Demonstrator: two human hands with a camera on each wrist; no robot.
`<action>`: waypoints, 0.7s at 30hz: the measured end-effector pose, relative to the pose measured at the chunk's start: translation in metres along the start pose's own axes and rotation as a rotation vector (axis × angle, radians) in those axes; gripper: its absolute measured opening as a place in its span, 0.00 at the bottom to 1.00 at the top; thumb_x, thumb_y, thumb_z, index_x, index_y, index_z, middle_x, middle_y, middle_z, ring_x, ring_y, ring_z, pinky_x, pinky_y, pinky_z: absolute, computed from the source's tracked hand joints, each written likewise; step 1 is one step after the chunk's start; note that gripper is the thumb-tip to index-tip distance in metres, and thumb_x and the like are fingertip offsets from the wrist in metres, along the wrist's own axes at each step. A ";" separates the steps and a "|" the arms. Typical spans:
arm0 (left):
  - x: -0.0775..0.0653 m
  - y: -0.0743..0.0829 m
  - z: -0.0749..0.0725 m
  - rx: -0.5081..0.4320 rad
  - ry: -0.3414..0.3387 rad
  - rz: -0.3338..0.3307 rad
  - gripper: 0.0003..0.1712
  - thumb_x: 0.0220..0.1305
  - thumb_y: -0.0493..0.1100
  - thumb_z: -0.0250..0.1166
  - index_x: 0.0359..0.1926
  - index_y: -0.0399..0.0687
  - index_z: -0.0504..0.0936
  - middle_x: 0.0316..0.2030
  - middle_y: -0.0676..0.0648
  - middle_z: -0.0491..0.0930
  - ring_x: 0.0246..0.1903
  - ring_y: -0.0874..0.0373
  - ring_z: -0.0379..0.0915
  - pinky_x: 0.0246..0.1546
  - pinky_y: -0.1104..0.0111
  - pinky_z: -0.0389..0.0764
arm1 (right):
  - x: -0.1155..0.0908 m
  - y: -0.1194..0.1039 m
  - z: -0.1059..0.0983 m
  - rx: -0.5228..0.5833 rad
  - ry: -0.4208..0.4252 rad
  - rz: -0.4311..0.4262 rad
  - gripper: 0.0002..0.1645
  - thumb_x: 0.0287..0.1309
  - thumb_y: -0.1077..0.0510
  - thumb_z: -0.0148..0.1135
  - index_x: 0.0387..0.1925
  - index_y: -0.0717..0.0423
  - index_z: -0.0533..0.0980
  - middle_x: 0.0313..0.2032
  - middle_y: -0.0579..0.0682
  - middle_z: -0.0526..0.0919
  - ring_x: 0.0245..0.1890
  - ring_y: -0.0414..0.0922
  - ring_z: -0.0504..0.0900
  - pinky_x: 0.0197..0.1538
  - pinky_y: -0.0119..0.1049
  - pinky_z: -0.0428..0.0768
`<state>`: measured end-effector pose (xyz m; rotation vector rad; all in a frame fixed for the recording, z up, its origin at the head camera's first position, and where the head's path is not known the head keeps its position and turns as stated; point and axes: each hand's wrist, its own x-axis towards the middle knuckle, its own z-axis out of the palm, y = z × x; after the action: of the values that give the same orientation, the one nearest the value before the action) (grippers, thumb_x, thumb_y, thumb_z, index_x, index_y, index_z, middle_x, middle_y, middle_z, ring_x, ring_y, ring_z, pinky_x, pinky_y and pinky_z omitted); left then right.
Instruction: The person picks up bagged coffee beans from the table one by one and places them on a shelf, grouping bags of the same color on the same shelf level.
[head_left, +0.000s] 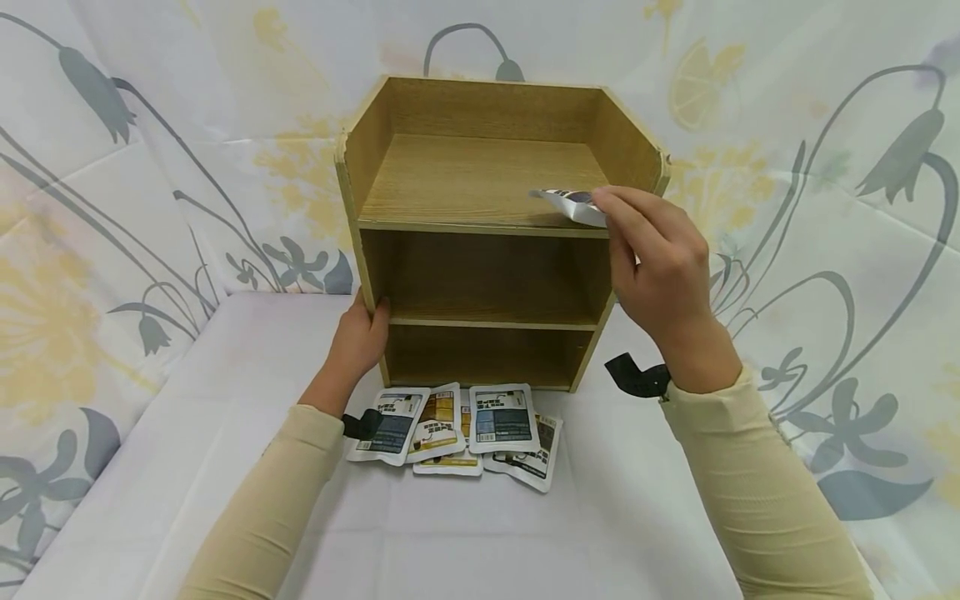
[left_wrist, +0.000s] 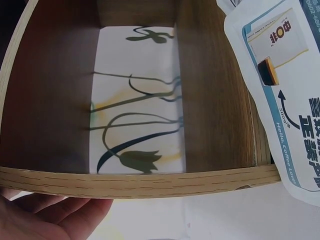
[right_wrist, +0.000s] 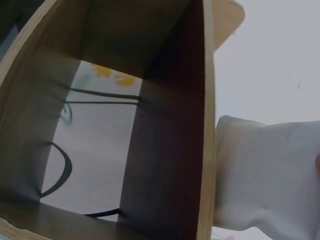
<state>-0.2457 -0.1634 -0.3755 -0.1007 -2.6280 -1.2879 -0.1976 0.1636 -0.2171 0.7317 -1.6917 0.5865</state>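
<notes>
A small three-tier wooden shelf (head_left: 487, 183) stands upright in the middle of the head view. My left hand (head_left: 356, 342) grips its left side panel, with the thumb at the front edge; fingers (left_wrist: 80, 217) show along the outside of that panel in the left wrist view. Up at the top tier, my right hand (head_left: 660, 254) pinches a flat white pouch (head_left: 573, 204) by its right end. The pouch overlaps the tier's front edge, its plain white underside (right_wrist: 265, 175) facing the right wrist camera. Several printed pouches (head_left: 504, 418) lie overlapping before the shelf's base.
A white cloth (head_left: 450, 542) covers the table. Behind the shelf hangs a flowered cloth (head_left: 210, 108). The middle tier (head_left: 487, 279) and the bottom tier (head_left: 483, 357) face forward. One printed pouch (left_wrist: 295, 150) shows close beside the shelf in the left wrist view.
</notes>
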 end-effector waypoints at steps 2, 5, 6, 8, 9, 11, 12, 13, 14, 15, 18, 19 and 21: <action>0.000 0.000 0.000 -0.003 -0.001 0.004 0.33 0.76 0.54 0.38 0.73 0.41 0.53 0.64 0.29 0.67 0.60 0.35 0.70 0.57 0.44 0.73 | 0.000 0.002 0.002 -0.004 -0.021 -0.011 0.13 0.64 0.66 0.55 0.44 0.58 0.84 0.42 0.57 0.86 0.43 0.56 0.83 0.49 0.49 0.79; 0.000 0.000 -0.001 -0.004 -0.002 0.008 0.33 0.76 0.54 0.38 0.73 0.40 0.53 0.64 0.29 0.68 0.59 0.34 0.71 0.57 0.44 0.73 | 0.000 0.005 0.006 -0.006 -0.048 -0.042 0.13 0.65 0.65 0.55 0.45 0.58 0.84 0.44 0.56 0.86 0.44 0.56 0.83 0.49 0.50 0.79; 0.000 0.001 -0.001 -0.004 -0.003 0.007 0.33 0.76 0.54 0.38 0.73 0.40 0.53 0.63 0.29 0.68 0.59 0.34 0.71 0.57 0.44 0.73 | 0.000 0.006 0.008 -0.006 -0.054 -0.052 0.13 0.65 0.65 0.55 0.45 0.58 0.84 0.44 0.56 0.86 0.44 0.56 0.83 0.49 0.50 0.79; 0.000 0.000 -0.001 -0.005 -0.001 0.006 0.32 0.76 0.54 0.38 0.73 0.41 0.53 0.63 0.29 0.68 0.59 0.34 0.71 0.57 0.44 0.73 | 0.000 0.008 0.010 -0.008 -0.068 -0.065 0.14 0.65 0.65 0.55 0.45 0.58 0.84 0.44 0.56 0.86 0.45 0.56 0.83 0.49 0.51 0.79; 0.000 0.000 -0.001 -0.004 0.000 0.005 0.32 0.76 0.53 0.38 0.73 0.41 0.54 0.63 0.29 0.68 0.59 0.34 0.71 0.57 0.44 0.73 | 0.000 0.008 0.011 -0.010 -0.076 -0.067 0.14 0.65 0.65 0.55 0.45 0.57 0.84 0.45 0.56 0.86 0.45 0.56 0.83 0.49 0.51 0.79; 0.000 0.000 0.000 -0.005 0.002 0.003 0.32 0.76 0.53 0.38 0.73 0.41 0.54 0.63 0.29 0.68 0.59 0.35 0.71 0.57 0.44 0.73 | 0.000 0.009 0.013 -0.018 -0.101 -0.070 0.14 0.65 0.65 0.54 0.46 0.57 0.84 0.45 0.56 0.86 0.45 0.56 0.83 0.50 0.51 0.79; 0.000 0.000 0.000 -0.005 0.004 0.004 0.32 0.76 0.53 0.38 0.73 0.41 0.54 0.63 0.29 0.69 0.59 0.35 0.71 0.57 0.44 0.73 | 0.000 0.010 0.014 -0.022 -0.114 -0.069 0.14 0.65 0.65 0.54 0.46 0.57 0.84 0.45 0.56 0.86 0.45 0.56 0.83 0.50 0.51 0.79; 0.000 0.000 0.000 -0.005 0.005 0.005 0.32 0.76 0.53 0.38 0.73 0.41 0.54 0.63 0.29 0.69 0.59 0.35 0.71 0.57 0.44 0.73 | 0.000 0.011 0.015 -0.029 -0.131 -0.069 0.15 0.66 0.65 0.54 0.47 0.57 0.84 0.46 0.56 0.86 0.46 0.56 0.83 0.51 0.50 0.79; 0.000 -0.001 0.000 -0.004 0.005 0.005 0.32 0.76 0.53 0.38 0.72 0.41 0.54 0.63 0.29 0.69 0.59 0.35 0.71 0.57 0.44 0.73 | 0.000 0.011 0.015 -0.034 -0.147 -0.069 0.15 0.66 0.65 0.54 0.47 0.57 0.83 0.46 0.56 0.85 0.46 0.56 0.83 0.51 0.50 0.78; 0.000 -0.001 0.000 -0.004 0.004 0.005 0.32 0.76 0.53 0.38 0.72 0.40 0.54 0.63 0.29 0.69 0.59 0.35 0.71 0.57 0.44 0.73 | 0.000 0.012 0.016 -0.039 -0.163 -0.069 0.15 0.66 0.66 0.53 0.48 0.57 0.83 0.46 0.56 0.85 0.46 0.56 0.83 0.52 0.50 0.78; 0.000 -0.001 0.000 -0.006 0.001 0.004 0.32 0.76 0.53 0.38 0.73 0.40 0.54 0.63 0.29 0.68 0.59 0.35 0.71 0.57 0.44 0.73 | 0.000 0.015 0.019 -0.054 -0.205 -0.069 0.16 0.66 0.66 0.53 0.49 0.57 0.83 0.47 0.56 0.85 0.48 0.56 0.82 0.53 0.50 0.78; 0.001 -0.001 0.000 -0.008 0.000 0.003 0.32 0.76 0.53 0.38 0.73 0.40 0.54 0.63 0.29 0.68 0.59 0.35 0.71 0.57 0.44 0.73 | 0.000 0.016 0.019 -0.065 -0.223 -0.071 0.16 0.66 0.66 0.52 0.49 0.57 0.82 0.48 0.57 0.84 0.48 0.56 0.82 0.54 0.50 0.78; 0.001 -0.001 0.000 -0.010 -0.003 0.003 0.32 0.76 0.53 0.38 0.73 0.40 0.53 0.64 0.29 0.68 0.60 0.35 0.70 0.58 0.44 0.72 | 0.000 0.018 0.021 -0.085 -0.254 -0.074 0.16 0.67 0.65 0.52 0.50 0.58 0.82 0.49 0.58 0.84 0.49 0.57 0.82 0.55 0.50 0.77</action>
<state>-0.2467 -0.1645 -0.3761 -0.1081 -2.6230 -1.3003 -0.2248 0.1609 -0.2216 0.8306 -1.9013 0.3786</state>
